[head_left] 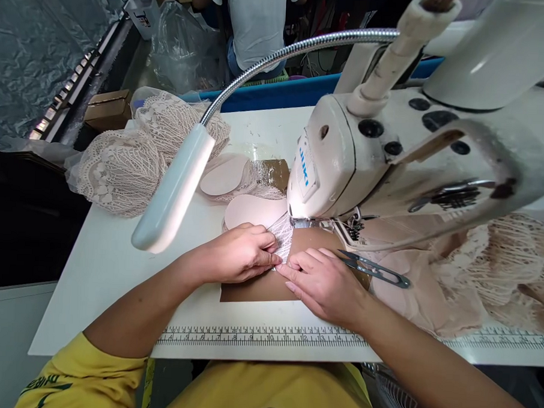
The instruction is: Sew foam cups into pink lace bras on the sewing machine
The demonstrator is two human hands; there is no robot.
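My left hand (247,254) is closed on the edge of a pale lace piece (283,236), thumb and forefinger pinched together. My right hand (325,284) meets it from the other side, thumb stretched to the same edge and fingers curled against the lace. The lace lies just in front of the presser foot (326,224) of a white sewing machine (328,152), over a brown sheet (250,291). A smooth beige cup-shaped piece (253,211) adjoins it. Thread snips (379,270) lie beside my right hand; whether they touch it I cannot tell.
Lace cups (120,170) are piled at the back left. More lace and beige fabric (485,267) spreads on the right. A lamp (173,187) on a bendable arm hangs over the left side. A printed ruler (257,337) runs along the front edge. A person (257,23) sits beyond.
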